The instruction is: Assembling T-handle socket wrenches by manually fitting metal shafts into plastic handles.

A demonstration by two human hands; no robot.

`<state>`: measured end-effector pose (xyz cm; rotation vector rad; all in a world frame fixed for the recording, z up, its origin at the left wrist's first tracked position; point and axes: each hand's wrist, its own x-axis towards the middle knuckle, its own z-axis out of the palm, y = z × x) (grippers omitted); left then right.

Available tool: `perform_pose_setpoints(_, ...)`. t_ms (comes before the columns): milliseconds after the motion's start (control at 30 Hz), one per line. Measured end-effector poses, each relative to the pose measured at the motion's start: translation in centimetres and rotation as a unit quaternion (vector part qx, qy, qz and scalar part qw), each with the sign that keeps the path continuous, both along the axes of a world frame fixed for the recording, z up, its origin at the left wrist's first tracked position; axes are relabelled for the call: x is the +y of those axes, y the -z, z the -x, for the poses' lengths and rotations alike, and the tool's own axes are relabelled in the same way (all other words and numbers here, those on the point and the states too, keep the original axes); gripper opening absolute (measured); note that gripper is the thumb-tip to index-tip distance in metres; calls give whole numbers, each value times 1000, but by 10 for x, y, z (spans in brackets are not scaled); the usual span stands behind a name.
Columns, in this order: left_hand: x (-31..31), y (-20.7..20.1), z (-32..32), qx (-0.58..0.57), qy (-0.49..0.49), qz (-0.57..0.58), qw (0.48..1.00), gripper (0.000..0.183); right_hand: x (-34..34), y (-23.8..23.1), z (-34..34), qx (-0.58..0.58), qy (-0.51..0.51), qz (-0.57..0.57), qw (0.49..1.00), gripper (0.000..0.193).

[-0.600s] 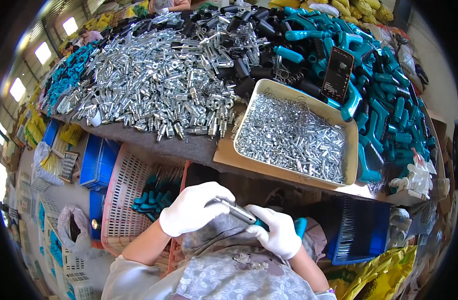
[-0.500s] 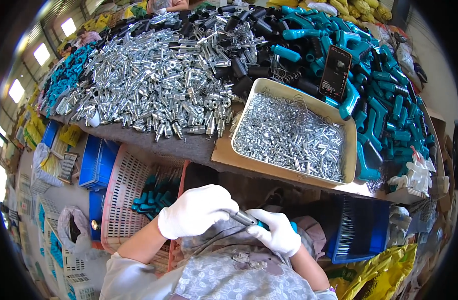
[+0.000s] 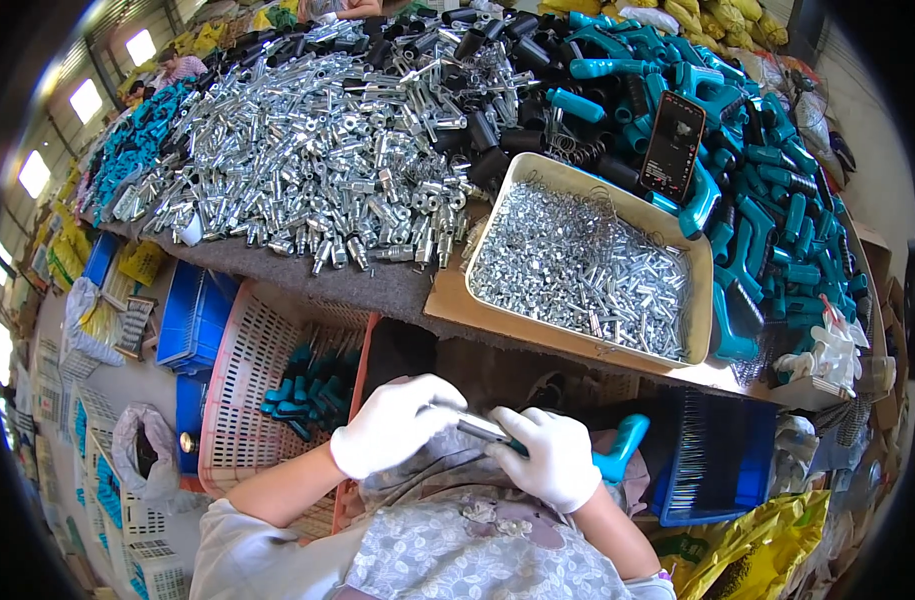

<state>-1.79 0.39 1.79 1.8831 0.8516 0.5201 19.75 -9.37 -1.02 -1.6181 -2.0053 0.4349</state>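
In front of my lap, both white-gloved hands hold one piece. My right hand (image 3: 555, 462) is closed round the body of a teal pistol-grip handle (image 3: 623, 448), whose grip sticks out past the hand on the right. From its left end runs a grey metal tube (image 3: 484, 428). My left hand (image 3: 389, 428) is closed at the tube's far end, fingertips pinched together; whether a smaller part is between them is hidden. Beyond my hands, a cream tray (image 3: 699, 300) of small metal parts and springs stands on the table's near edge.
Heaps of shiny metal fittings (image 3: 317, 160), black sleeves (image 3: 525, 55) and teal handles (image 3: 757, 220) cover the table. A phone (image 3: 671, 146) leans on the handles. Below are a pink basket (image 3: 239, 400) with teal-handled pieces, blue bins (image 3: 199, 320) and a yellow sack (image 3: 757, 550).
The teal handle has turned, so its grip now shows to the right of my right hand. My left hand has shifted slightly along the tube's end.
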Motion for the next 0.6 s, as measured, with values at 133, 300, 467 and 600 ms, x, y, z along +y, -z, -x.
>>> perform_pose_setpoints(133,9,-7,8,-103,197,-282,933,29,-5,9,-19,266,-68,156,949,44)
perform_pose_setpoints(300,17,-17,12,-7,52,30,998,33,-4,-3,-13,135,-26,63,989,43)
perform_pose_setpoints(467,9,-13,9,-54,133,-344,928,26,-7,-3,-18,130,-13,56,990,42)
perform_pose_setpoints(600,3,-15,11,43,7,102,994,27,-7,-8,-14,87,1,56,995,40)
